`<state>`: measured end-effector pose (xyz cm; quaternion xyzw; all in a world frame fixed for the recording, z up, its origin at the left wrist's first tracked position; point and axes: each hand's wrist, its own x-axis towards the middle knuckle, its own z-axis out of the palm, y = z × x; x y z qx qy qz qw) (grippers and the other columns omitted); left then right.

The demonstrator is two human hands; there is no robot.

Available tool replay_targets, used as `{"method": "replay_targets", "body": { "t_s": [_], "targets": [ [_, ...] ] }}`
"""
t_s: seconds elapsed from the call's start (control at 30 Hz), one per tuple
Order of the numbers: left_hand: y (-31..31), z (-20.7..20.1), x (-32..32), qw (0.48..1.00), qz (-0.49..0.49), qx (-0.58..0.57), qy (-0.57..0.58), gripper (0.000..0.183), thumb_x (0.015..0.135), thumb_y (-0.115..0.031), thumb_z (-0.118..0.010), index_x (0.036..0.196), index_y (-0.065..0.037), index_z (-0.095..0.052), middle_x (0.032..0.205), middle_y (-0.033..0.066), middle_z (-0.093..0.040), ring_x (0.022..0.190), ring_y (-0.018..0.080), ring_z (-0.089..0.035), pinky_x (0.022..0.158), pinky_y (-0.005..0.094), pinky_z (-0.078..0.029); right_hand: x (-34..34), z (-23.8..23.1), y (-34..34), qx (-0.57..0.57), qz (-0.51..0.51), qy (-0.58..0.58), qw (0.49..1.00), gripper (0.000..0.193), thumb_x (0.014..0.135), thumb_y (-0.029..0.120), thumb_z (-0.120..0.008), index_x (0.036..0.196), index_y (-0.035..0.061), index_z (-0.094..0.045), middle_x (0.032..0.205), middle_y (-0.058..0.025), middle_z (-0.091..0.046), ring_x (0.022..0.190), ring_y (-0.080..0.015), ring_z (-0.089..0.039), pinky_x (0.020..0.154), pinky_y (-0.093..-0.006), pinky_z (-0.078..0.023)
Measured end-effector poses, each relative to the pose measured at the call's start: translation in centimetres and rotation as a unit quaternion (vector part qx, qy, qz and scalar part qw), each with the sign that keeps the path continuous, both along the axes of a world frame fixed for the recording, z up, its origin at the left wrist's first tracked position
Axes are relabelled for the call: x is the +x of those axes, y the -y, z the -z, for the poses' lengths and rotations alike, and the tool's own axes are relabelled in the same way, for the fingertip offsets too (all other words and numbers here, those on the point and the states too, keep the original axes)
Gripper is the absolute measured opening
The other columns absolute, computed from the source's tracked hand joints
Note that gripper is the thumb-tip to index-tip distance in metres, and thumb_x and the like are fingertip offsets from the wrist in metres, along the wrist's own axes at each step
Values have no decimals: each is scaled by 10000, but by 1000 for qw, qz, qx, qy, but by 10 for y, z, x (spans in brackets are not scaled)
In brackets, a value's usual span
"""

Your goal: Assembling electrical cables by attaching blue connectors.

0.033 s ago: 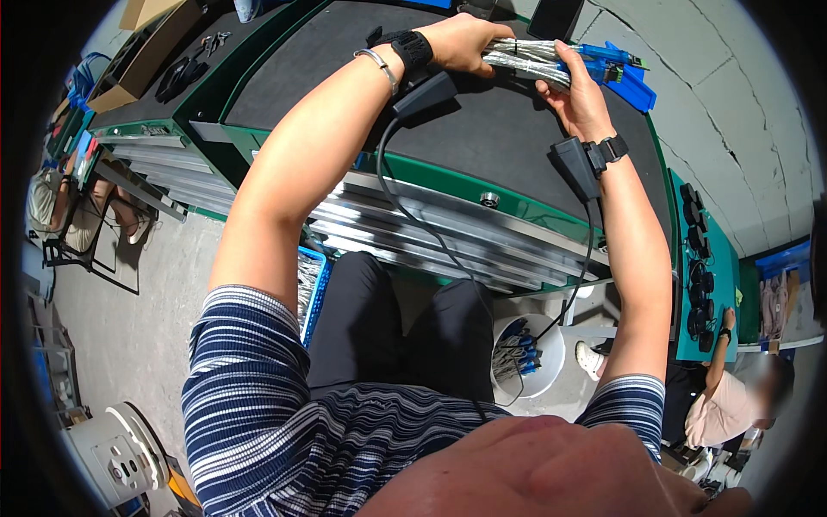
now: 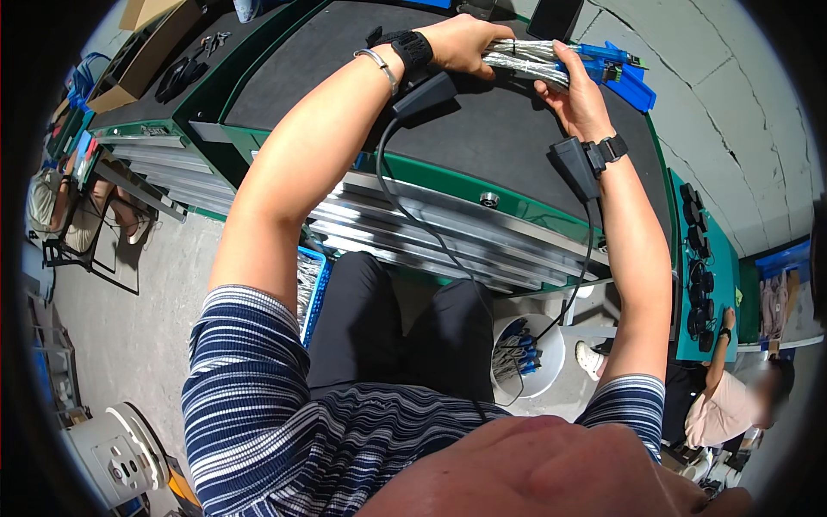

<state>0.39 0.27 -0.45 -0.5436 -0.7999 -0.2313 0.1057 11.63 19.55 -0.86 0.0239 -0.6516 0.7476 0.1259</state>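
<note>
A bundle of silver cables (image 2: 527, 50) with blue connectors (image 2: 599, 65) at its right end is held above the dark mat (image 2: 310, 65) of the workbench. My left hand (image 2: 461, 45) has its fingers closed around the bundle's left end. Near the connectors, my right hand (image 2: 584, 102) grips the cables between thumb and fingers. A dark tie wraps the strands close to my left fingers. Just beyond the connectors lies a blue tray-like piece (image 2: 633, 89), partly hidden by them.
A white bucket (image 2: 556, 362) by my knees holds more blue-ended cables. A blue basket (image 2: 316, 297) of silver cables stands by my left leg. Black leads hang from the devices on my wrists. At right, a person (image 2: 724, 405) works at a green table (image 2: 722, 284) bearing black coils.
</note>
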Motion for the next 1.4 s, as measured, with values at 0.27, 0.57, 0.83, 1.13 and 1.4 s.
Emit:
{"method": "replay_targets", "body": {
  "t_s": [0.27, 0.57, 0.83, 1.13, 1.4],
  "targets": [
    [2, -7, 10, 998, -18, -49, 29, 518, 761, -190, -746, 1219, -43, -552, 967, 176, -690, 883, 299, -675, 794, 371, -528, -1, -1, 3, -50, -29, -12, 998, 351, 908, 345, -640, 1093, 48, -603, 991, -85, -641, 838, -139, -622, 678, -271, -542],
    [2, -1, -1, 996, -45, 38, 69, 413, 813, -204, -692, 1168, -29, -576, 860, 160, -670, 805, 277, -659, 756, 369, -511, -9, -4, -18, -76, -87, -17, 993, 394, 939, 378, -571, 1127, 31, -563, 1024, -123, -633, 850, -224, -660, 750, -298, -550],
    [3, 2, -5, 993, -98, 51, 38, 409, 793, -239, -676, 1132, -20, -613, 859, 161, -670, 788, 272, -647, 746, 359, -500, -8, 2, -20, -4, -97, 45, 994, 428, 981, 421, -503, 1147, 31, -560, 998, -127, -645, 812, -181, -651, 721, -271, -544],
    [11, 2, -3, 974, -39, 8, 221, 430, 850, -251, -677, 1210, -37, -580, 769, 44, -632, 621, 109, -574, 573, 261, -468, -12, 6, -25, 30, -103, 15, 994, 367, 965, 348, -567, 1082, 3, -608, 890, -87, -668, 720, -88, -634, 655, -202, -540],
    [12, 7, -12, 968, -9, 19, 251, 338, 862, -220, -666, 1133, -38, -575, 711, -3, -576, 589, 85, -531, 530, 245, -430, -14, 7, -30, -60, -180, 13, 982, 350, 997, 348, -502, 1145, 41, -583, 982, -112, -669, 852, -147, -635, 763, -285, -531]
  ]
}}
